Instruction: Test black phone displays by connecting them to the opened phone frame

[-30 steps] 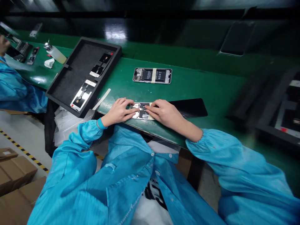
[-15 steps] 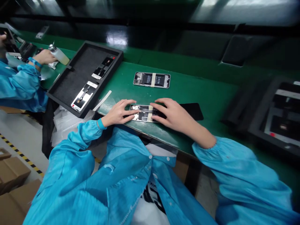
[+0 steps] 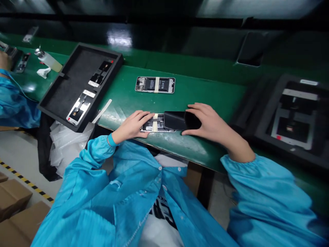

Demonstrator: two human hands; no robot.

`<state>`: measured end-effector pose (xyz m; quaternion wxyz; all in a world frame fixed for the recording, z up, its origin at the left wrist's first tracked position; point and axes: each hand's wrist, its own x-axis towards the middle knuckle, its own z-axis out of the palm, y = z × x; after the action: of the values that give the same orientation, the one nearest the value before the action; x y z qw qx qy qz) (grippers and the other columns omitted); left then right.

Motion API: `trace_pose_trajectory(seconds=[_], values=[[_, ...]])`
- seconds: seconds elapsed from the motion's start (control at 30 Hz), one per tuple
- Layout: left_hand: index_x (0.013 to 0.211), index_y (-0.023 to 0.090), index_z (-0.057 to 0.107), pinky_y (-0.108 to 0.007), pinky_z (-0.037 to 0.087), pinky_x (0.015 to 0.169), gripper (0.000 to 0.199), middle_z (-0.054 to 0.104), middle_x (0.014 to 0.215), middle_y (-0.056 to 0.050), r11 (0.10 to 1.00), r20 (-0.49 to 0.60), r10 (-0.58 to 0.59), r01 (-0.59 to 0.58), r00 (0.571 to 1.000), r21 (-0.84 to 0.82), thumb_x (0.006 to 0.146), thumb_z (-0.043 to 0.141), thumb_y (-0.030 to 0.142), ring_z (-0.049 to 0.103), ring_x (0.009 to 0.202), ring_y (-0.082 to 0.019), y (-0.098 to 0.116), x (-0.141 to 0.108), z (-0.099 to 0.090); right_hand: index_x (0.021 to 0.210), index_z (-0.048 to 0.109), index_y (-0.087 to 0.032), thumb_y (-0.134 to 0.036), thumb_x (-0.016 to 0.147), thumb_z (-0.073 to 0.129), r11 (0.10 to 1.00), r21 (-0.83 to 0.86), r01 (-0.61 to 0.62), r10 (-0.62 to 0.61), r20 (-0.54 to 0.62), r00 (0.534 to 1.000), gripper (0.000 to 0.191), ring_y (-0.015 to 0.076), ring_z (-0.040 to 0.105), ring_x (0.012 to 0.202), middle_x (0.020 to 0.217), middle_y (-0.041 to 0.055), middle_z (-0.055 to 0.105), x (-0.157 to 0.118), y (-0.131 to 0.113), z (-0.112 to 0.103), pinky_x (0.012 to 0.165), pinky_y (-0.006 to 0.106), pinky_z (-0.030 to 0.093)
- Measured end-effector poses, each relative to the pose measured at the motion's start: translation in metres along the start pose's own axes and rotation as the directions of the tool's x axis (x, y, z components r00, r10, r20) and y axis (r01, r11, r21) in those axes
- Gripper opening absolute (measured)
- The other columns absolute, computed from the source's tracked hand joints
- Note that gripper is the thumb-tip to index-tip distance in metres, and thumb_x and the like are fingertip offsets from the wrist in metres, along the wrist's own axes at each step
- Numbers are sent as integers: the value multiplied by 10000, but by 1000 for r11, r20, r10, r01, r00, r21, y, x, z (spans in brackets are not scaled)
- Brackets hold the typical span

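Green ESD workbench (image 3: 180,91), two levels, upper shelf behind. Person in blue ESD smock (image 3: 128,195) sits at the near edge. Co-worker at far left: blue sleeve (image 3: 12,106), hand (image 3: 5,61) at the bench, beside dark phone parts (image 3: 22,62).

Black foam tray (image 3: 64,82) on the bench, left of centre, holding three phone display modules with flex cables; nearest one (image 3: 78,111). Second black tray (image 3: 293,116) at right, blurred, with similar parts. Beyond the foam tray: dispenser bottle (image 3: 48,61), white wipe (image 3: 43,72). Below the bench edge: clear plastic bags (image 3: 66,147). Floor: cardboard boxes (image 3: 15,195), yellow-black hazard tape (image 3: 25,181).

Taped phone housing (image 3: 155,84) lies flat mid-bench, well beyond the hands. Pale plastic strip (image 3: 103,110) lies near the foam tray corner.

Work spot: second phone housing (image 3: 156,123) flat at the bench's near edge, cream tape across it. Left hand (image 3: 131,125) lies over its left end, fingers spread, pressing it down. Right hand (image 3: 208,120) grips a black display panel (image 3: 182,120) by its edge, tilted, other end over the housing's right end. Contact between panel and housing: can't tell. Hands apart, panel between them.
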<state>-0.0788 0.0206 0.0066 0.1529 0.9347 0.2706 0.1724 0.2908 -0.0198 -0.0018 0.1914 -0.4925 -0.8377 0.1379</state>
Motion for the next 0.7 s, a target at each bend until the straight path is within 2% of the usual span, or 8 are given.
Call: trace_pose_trajectory(seconds=[0.07,0.17,0.27,0.37,0.53,0.6,0.7], values=[[1647,170,335,-562,488,1198,820,567,1510,-193,1000,10,-10,10,1000,-12,950,697,404,550,1381,-355,1,-1,-2,1443,606,-154,-863,820,677,1000,5,-5,5,-15,1000,946,493,495,1417,1485,239,589,1,-5,2,1176,712,400],[1703,207,189,-633,385,1268,927,492,1587,-208,1000,17,-19,20,1000,-10,978,671,527,506,1467,-377,6,0,-4,1421,602,-142,-842,824,695,1000,-3,-12,11,-64,998,925,477,541,1363,1428,248,622,2,-16,7,1147,683,436],[1711,228,152,-639,368,1280,991,441,1643,-219,1000,-24,-10,10,1000,-28,969,640,667,440,1541,-398,14,9,-2,1409,596,-129,-831,849,675,1000,-19,-9,7,-103,995,901,458,575,1310,1376,251,650,3,-29,13,1106,649,475],[1713,215,132,-619,377,1282,1039,419,1669,-223,999,-29,2,-3,1000,-42,950,627,716,388,1580,-404,20,25,2,1367,614,-129,-888,849,606,1000,-25,-1,-2,-121,993,919,434,617,1253,1322,238,677,5,-36,16,1073,603,502],[1711,230,142,-600,378,1289,974,559,1570,-185,998,-8,39,-39,999,-51,982,658,618,573,1445,-330,22,45,7,1412,589,-115,-916,824,597,1000,-19,8,-11,-131,991,994,436,622,1265,1340,247,673,3,-36,15,1073,592,503],[1710,231,150,-605,373,1292,978,586,1546,-177,998,-35,47,-48,998,-35,975,687,587,600,1415,-321,22,46,7,1455,567,-137,-834,865,651,1000,6,-25,26,-118,993,917,435,613,1282,1369,234,669,2,-36,10,1084,604,494],[1703,209,185,-607,378,1290,956,596,1535,-189,997,-99,72,-70,993,24,974,712,533,596,1423,-332,23,40,6,1494,551,-191,-514,993,623,990,117,-84,95,-100,990,600,395,609,1305,1417,190,656,-1,-35,-1,1096,587,499]])
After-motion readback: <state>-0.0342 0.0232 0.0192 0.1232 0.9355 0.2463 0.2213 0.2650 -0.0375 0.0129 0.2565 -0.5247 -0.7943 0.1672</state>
